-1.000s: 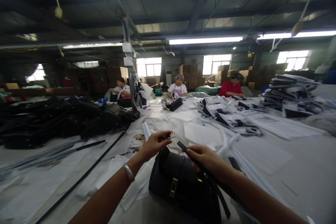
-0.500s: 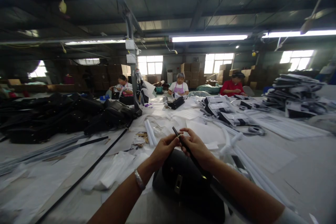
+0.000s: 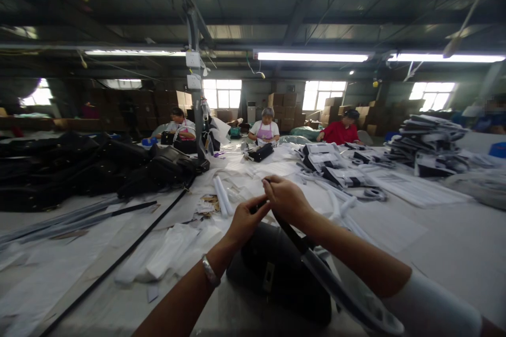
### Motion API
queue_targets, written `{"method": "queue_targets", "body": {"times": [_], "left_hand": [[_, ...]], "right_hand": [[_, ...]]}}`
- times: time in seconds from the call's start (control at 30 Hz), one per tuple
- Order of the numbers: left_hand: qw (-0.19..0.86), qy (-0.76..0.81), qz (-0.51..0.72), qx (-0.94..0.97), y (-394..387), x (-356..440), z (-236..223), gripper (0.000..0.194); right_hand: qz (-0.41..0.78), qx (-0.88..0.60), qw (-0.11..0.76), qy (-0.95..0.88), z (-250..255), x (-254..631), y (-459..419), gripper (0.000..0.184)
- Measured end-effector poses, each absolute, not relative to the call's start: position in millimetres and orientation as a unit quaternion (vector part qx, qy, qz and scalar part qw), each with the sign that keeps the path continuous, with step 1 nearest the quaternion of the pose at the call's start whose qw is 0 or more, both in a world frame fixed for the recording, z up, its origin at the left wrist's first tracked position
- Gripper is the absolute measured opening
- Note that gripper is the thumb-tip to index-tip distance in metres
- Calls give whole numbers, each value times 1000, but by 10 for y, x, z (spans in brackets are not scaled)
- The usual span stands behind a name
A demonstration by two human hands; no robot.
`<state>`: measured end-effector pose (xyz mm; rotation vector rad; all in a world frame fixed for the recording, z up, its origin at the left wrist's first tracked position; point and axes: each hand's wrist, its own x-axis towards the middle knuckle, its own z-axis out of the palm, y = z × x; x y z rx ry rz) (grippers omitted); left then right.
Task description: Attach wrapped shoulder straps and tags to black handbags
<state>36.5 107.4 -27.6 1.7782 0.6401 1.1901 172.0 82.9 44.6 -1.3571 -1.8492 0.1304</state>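
Note:
A black handbag (image 3: 286, 287) with a gold-coloured turn-lock plate (image 3: 269, 276) stands on the table right below my hands. A black strap (image 3: 291, 235) rises along its right side into my right hand (image 3: 290, 201), whose fingers are closed round it. Clear plastic wrap (image 3: 340, 284) covers the strap's lower part, which runs down to the right. My left hand (image 3: 247, 222), with a silver bracelet (image 3: 210, 270) at the wrist, pinches a dark piece close to the right fingertips. Whether that piece belongs to the strap is hidden by the fingers.
Black bags (image 3: 79, 168) are heaped at the left. A long black strap (image 3: 118, 258) crosses the table, near white wrapping sheets (image 3: 174, 253). White tubes (image 3: 223, 196) lie ahead. Wrapped bag parts (image 3: 322, 158) and a tall stack (image 3: 427, 137) stand at the right. Several people sit opposite.
My right hand has turned over and risen slightly, covering the strap's upper end, which stuck up before. My left hand has shifted a little down and left. More of the wrapped strap shows.

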Motion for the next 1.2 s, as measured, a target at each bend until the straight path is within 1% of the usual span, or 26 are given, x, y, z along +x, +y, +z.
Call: {"method": "queue_targets", "body": {"times": [0.07, 0.1, 0.2, 0.23, 0.27, 0.3, 0.33, 0.4, 0.43, 0.47, 0.53, 0.6, 0.7, 0.8, 0.93, 1.0, 1.1, 1.2], "left_hand": [[454, 254, 439, 733, 1034, 396, -295, 34], [460, 252, 420, 741, 1019, 411, -308, 33], [458, 256, 408, 747, 1008, 436, -329, 33], [450, 262, 418, 744, 1014, 437, -326, 34], [438, 269, 432, 741, 1021, 435, -318, 34], [425, 276, 447, 737, 1026, 432, -309, 34], [411, 283, 460, 735, 1027, 430, -300, 33], [381, 296, 482, 732, 1009, 434, -295, 31], [366, 301, 490, 732, 992, 441, -299, 30], [351, 306, 497, 732, 971, 450, -309, 28], [325, 315, 507, 733, 930, 469, -336, 27], [306, 324, 514, 733, 902, 480, -362, 27], [295, 332, 523, 727, 898, 478, -384, 28], [296, 333, 530, 722, 913, 477, -395, 28], [300, 360, 515, 718, 908, 492, -407, 40], [294, 369, 502, 725, 899, 498, -409, 37], [281, 356, 483, 749, 890, 497, -408, 27], [275, 359, 457, 766, 882, 490, -407, 27]], "right_hand": [[44, -520, 452, -723, 720, 1747, 905, 47], [43, -503, 491, -710, 885, 1773, 946, 53], [143, -377, 689, -602, 1347, 1902, 1038, 59], [186, -349, 728, -560, 1440, 1950, 1046, 58], [219, -334, 748, -530, 1483, 1991, 1038, 56], [247, -331, 751, -515, 1470, 2022, 1014, 51], [275, -344, 732, -520, 1403, 2039, 977, 45], [332, -388, 661, -550, 1143, 2039, 880, 33], [383, -440, 580, -569, 979, 2029, 831, 31], [403, -470, 544, -567, 815, 2019, 788, 31], [418, -499, 513, -559, 541, 2018, 723, 30], [429, -505, 512, -546, 380, 2057, 683, 28], [457, -493, 522, -525, 295, 2171, 636, 27], [487, -468, 538, -504, 236, 2276, 582, 32], [511, -430, 569, -481, 94, 2313, 510, 42], [542, -394, 596, -443, 26, 2299, 483, 43], [582, -346, 642, -360, -38, 2280, 465, 38], [565, -340, 684, -313, -65, 2306, 493, 23]]}}
